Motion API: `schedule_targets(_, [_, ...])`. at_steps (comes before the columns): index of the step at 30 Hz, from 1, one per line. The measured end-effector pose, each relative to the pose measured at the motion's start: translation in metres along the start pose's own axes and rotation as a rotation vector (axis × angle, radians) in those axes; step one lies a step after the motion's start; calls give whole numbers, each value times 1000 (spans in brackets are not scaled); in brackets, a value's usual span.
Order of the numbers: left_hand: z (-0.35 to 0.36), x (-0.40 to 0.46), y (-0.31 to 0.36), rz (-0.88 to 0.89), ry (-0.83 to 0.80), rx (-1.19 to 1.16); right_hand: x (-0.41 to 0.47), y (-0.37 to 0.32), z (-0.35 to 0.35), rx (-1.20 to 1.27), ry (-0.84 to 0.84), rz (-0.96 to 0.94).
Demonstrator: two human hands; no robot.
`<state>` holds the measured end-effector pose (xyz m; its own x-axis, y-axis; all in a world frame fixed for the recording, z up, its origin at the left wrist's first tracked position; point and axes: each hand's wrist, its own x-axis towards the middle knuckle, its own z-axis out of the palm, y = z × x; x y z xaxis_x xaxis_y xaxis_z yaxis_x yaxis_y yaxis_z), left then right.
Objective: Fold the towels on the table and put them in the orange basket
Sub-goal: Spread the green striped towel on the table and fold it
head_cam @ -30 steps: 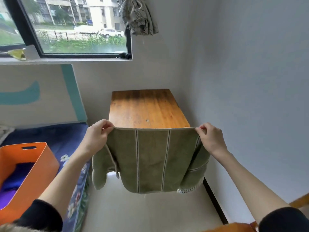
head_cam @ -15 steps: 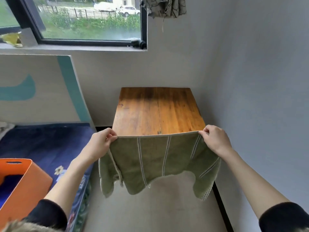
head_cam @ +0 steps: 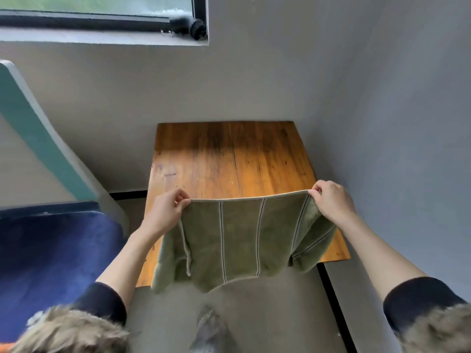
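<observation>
The green towel [head_cam: 242,235] is hanging in the centre of the frame, stretched between both hands over the near end of the wooden table [head_cam: 229,154], its lower edge drooping past the table's front edge toward the floor. It is looking soft and limp — light enough for a fingertip hold, sagging wherever it is not being supported, so the best places to take it are the top corners, where it is being held. The left hand [head_cam: 165,212], left of centre, is pinching the upper left corner with curled fingers and thumb; the right hand [head_cam: 331,200], right of centre, is pinching the upper right corner the same way, keeping the top hem taut and nearly level.

The cloth is olive green and plush, crossed by thin pale stripes running top to bottom, with a light hem along the top. It is appearing doubled — side flaps are hanging behind at both ends. The orange basket is showing only as a sliver at the lower left corner, if at all; I cannot tell for sure.
</observation>
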<state>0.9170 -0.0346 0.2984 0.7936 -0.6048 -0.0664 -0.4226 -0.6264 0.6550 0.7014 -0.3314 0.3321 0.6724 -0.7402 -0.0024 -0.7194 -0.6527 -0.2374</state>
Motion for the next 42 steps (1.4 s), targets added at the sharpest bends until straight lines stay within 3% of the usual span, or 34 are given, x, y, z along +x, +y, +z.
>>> schedule_targets(10, [30, 155, -11, -108, -103, 75, 144, -5, 54, -65, -138, 27])
schedule_targets(22, [72, 297, -11, -217, 35, 103, 302, -7, 117, 56, -216, -31])
schedule_targets(29, [109, 239, -45, -198, -178, 126, 250, -53, 170, 174, -489, -103])
schedule_targets(36, [126, 168, -99, -17, -355, 386, 160, -122, 229, 50, -655, -171])
schedule_targets(42, [116, 178, -118, 175, -239, 416, 131, -148, 251, -114, -712, -88])
